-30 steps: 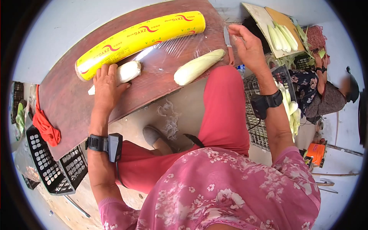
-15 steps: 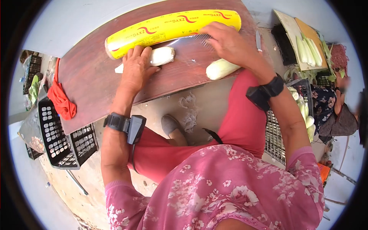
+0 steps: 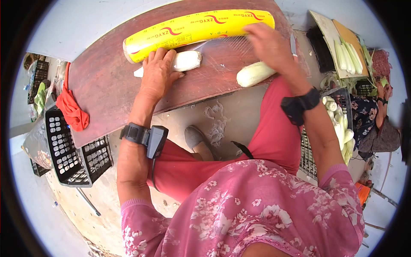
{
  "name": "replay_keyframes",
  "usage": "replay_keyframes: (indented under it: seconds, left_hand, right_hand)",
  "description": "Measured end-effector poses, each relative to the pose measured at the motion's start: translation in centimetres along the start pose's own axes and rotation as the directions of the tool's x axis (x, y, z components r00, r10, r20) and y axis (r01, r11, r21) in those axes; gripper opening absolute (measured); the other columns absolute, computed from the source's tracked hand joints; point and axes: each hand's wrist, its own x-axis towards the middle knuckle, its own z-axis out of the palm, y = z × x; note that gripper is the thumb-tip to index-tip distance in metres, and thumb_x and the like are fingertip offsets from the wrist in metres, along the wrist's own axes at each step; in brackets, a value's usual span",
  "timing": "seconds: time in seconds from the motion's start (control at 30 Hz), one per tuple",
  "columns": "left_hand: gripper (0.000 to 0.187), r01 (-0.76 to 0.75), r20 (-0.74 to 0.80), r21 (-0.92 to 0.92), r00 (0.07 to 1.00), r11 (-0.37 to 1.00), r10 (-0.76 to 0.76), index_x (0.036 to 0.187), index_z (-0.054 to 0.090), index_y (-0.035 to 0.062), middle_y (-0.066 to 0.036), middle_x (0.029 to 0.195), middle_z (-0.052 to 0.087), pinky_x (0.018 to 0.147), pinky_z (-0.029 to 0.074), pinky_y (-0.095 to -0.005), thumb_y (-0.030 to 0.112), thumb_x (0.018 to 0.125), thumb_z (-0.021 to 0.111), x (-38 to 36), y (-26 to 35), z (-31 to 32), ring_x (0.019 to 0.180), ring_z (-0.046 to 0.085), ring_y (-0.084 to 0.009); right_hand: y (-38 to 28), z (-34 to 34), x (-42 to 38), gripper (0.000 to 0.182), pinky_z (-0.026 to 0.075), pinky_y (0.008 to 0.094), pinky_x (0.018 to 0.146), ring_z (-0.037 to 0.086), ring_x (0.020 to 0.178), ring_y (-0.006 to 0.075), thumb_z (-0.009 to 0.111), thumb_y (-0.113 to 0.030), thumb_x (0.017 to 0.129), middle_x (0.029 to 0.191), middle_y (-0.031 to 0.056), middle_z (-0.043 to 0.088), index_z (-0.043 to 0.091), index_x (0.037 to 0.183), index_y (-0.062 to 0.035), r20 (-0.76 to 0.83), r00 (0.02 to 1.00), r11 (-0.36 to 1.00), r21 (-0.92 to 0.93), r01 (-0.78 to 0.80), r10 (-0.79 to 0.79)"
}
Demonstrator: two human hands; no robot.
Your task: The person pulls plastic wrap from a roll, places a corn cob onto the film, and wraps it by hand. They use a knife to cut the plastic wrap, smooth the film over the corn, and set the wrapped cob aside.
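My left hand (image 3: 158, 70) lies over a pale ear of corn (image 3: 187, 61), its fingers curved across it and touching the front of the yellow roll of cling film (image 3: 192, 32). Both ends of that ear stick out from under the hand. Thin, creased cling film (image 3: 233, 44) stretches along the roll's front edge toward my right hand (image 3: 269, 47). That hand is bent at the roll's right end, its fingertips closed at the film and slightly blurred. A second ear of corn (image 3: 254, 74) rests at the table's near edge, below my right hand.
A knife (image 3: 293, 45) lies at the right side of the reddish table (image 3: 102, 81). Red cloth (image 3: 72, 111) hangs over the left edge above a black crate (image 3: 64, 147). More corn fills a crate (image 3: 338, 120) at right, beside another person (image 3: 368, 113). Husked stalks lie on a board (image 3: 325, 43).
My right hand has moved right along the roll, with the film drawn along its front. My left hand stays on the ear of corn. The whole view has shifted slightly.
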Motion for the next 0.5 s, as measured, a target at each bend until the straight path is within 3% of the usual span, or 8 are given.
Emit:
replay_keyframes:
  seconds: [0.03,0.1,0.17,0.27,0.37,0.5]
  left_hand:
    - [0.065,0.001,0.001,-0.012,1.000,1.000,-0.001,0.123,0.058,0.0066,-0.012,0.118,0.056,0.098,0.039,-0.0444,0.018,0.065,0.084,0.0,0.0,0.0,0.111,0.050,-0.0337]
    - [0.065,-0.009,-0.020,-0.049,1.000,0.999,0.008,0.123,0.058,0.0063,-0.013,0.117,0.056,0.098,0.039,-0.0445,0.017,0.064,0.084,0.0,-0.1,0.3,0.111,0.050,-0.0337]
    - [0.065,-0.016,-0.033,-0.067,0.999,0.998,0.013,0.122,0.058,0.0060,-0.013,0.116,0.056,0.098,0.039,-0.0447,0.016,0.063,0.084,0.0,-0.1,0.4,0.111,0.050,-0.0337]
    - [0.064,-0.017,-0.039,-0.065,0.999,0.998,0.014,0.121,0.058,0.0056,-0.013,0.116,0.056,0.098,0.039,-0.0450,0.015,0.063,0.084,-0.1,-0.1,0.5,0.111,0.050,-0.0338]
    - [0.064,-0.022,-0.042,-0.068,0.999,0.997,0.019,0.120,0.058,0.0057,-0.013,0.116,0.055,0.098,0.039,-0.0452,0.015,0.063,0.084,-0.1,-0.3,0.6,0.111,0.050,-0.0340]
    - [0.063,-0.008,-0.028,-0.072,1.000,0.997,0.006,0.120,0.058,0.0058,-0.013,0.116,0.055,0.098,0.039,-0.0451,0.017,0.063,0.085,-0.2,-0.1,0.4,0.111,0.050,-0.0341]
  right_hand:
    - [1.7,-1.4,-1.1,0.017,0.050,0.0443,0.081,0.063,0.090,0.0384,0.057,-0.009,0.087,0.095,0.0182,0.066,0.063,0.101,-0.0009,-0.074,0.997,0.998,-0.038,-0.041,0.038]
    - [3.9,-4.3,-4.1,0.017,0.050,0.0452,0.079,0.063,0.087,0.0390,0.058,-0.010,0.088,0.095,0.0183,0.067,0.063,0.101,-0.0003,-0.098,0.958,0.955,-0.096,-0.280,0.271]
    - [5.1,-6.8,-6.7,0.019,0.051,0.0449,0.076,0.065,0.085,0.0391,0.063,-0.014,0.086,0.091,0.0197,0.067,0.063,0.098,0.0010,-0.027,0.810,0.783,-0.239,-0.574,0.586]
    - [10.0,-7.7,-11.5,0.027,0.050,0.0435,0.075,0.066,0.085,0.0372,0.068,-0.022,0.084,0.090,0.0208,0.067,0.063,0.095,0.0013,-0.025,0.779,0.706,-0.406,-0.581,0.626]
    - [10.9,-7.5,-12.7,0.033,0.051,0.0422,0.074,0.067,0.086,0.0363,0.071,-0.029,0.082,0.088,0.0220,0.067,0.063,0.093,0.0012,0.101,0.652,0.648,-0.295,-0.702,0.752]
    - [12.0,-6.4,-12.8,0.035,0.051,0.0415,0.072,0.068,0.081,0.0350,0.070,-0.034,0.083,0.080,0.0204,0.068,0.065,0.085,0.0005,0.125,0.637,0.641,-0.304,-0.705,0.761]
